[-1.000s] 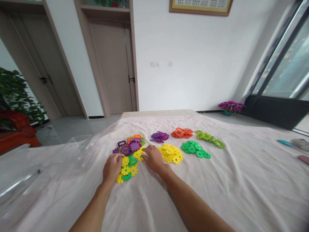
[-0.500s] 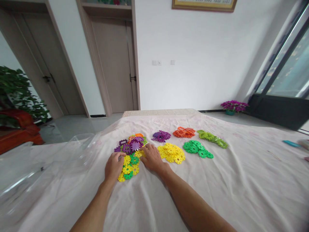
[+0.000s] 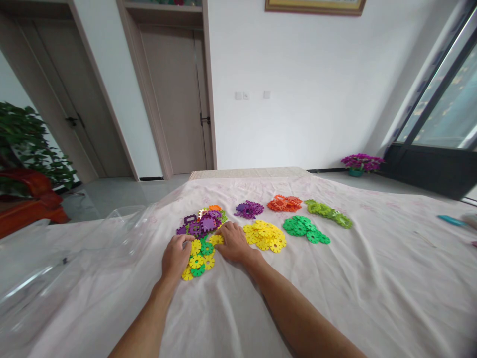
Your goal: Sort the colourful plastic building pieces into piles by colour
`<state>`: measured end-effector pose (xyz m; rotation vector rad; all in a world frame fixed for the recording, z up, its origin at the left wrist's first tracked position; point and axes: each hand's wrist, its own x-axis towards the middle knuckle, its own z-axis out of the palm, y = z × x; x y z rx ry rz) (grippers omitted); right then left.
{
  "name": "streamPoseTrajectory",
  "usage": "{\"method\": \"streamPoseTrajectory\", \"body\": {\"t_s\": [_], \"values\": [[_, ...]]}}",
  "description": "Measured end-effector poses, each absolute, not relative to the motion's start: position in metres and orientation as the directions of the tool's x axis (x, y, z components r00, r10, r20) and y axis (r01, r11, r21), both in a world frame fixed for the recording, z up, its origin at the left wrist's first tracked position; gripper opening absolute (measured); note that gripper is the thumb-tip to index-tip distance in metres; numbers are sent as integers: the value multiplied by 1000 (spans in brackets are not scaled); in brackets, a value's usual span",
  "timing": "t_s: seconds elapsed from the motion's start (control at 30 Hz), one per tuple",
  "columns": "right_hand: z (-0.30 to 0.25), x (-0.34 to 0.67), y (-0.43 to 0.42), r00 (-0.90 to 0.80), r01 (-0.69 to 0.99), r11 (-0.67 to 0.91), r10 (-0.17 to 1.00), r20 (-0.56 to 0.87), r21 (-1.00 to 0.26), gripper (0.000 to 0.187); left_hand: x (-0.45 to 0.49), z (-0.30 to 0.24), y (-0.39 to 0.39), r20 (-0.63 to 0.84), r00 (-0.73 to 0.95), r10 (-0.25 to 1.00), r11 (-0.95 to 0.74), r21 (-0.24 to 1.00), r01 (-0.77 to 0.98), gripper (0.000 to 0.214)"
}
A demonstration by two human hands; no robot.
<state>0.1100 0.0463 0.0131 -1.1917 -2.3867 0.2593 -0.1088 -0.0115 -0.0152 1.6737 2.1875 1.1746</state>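
A mixed heap of plastic pieces lies on the cloth. Its near part has yellow and green notched discs (image 3: 197, 261). Behind them are purple square pieces (image 3: 207, 224), with some orange and lime ones. At the left edge of the heap, my left hand (image 3: 176, 256) is curled against the yellow discs, its fingertips partly hidden. My right hand (image 3: 234, 242) reaches in from the other side, thumb and fingers closed about a yellow disc (image 3: 216, 239). Just beyond that hand sits a pile of yellow discs (image 3: 266, 236).
Further piles are purple pieces (image 3: 249, 209), orange pieces (image 3: 284, 203), lime pieces (image 3: 328, 214) and green discs (image 3: 305, 228). Clear plastic bags (image 3: 122, 233) lie on the left. A blue object (image 3: 450, 220) is at the far right of the cloth (image 3: 372, 278).
My right hand has shifted very slightly towards me and to the left, with the yellow disc by its fingers. A pale piece now shows at the back of the heap. My left hand stays put.
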Motion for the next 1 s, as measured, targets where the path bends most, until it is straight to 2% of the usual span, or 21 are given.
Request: {"method": "streamPoseTrajectory", "body": {"t_s": [0.13, 0.27, 0.47, 0.7, 0.77, 0.87, 1.0], "values": [[13, 109, 42, -451, 672, 590, 806, 384, -448, 25, -108, -13, -13, 320, -370, 872, 79, 654, 753, 26], [14, 109, 39, -438, 607, 579, 815, 379, -544, 9, -106, -11, -14, 314, -375, 872, 80, 666, 742, 26], [32, 137, 56, -282, 667, 458, 885, 370, -587, 18, -109, -15, -12, 315, -404, 859, 78, 698, 711, 24], [61, 189, 67, -95, 844, 239, 948, 305, -481, 22, -112, -17, -11, 309, -483, 819, 94, 759, 644, 28], [66, 194, 66, -69, 880, 219, 937, 342, -421, 21, -112, -16, -11, 302, -493, 816, 99, 767, 634, 29], [69, 187, 63, -87, 890, 264, 899, 430, -372, 21, -111, -15, -11, 289, -499, 817, 109, 773, 625, 29], [59, 160, 51, -264, 824, 431, 866, 425, -368, 21, -111, -17, -12, 300, -488, 819, 90, 774, 627, 27]]}}
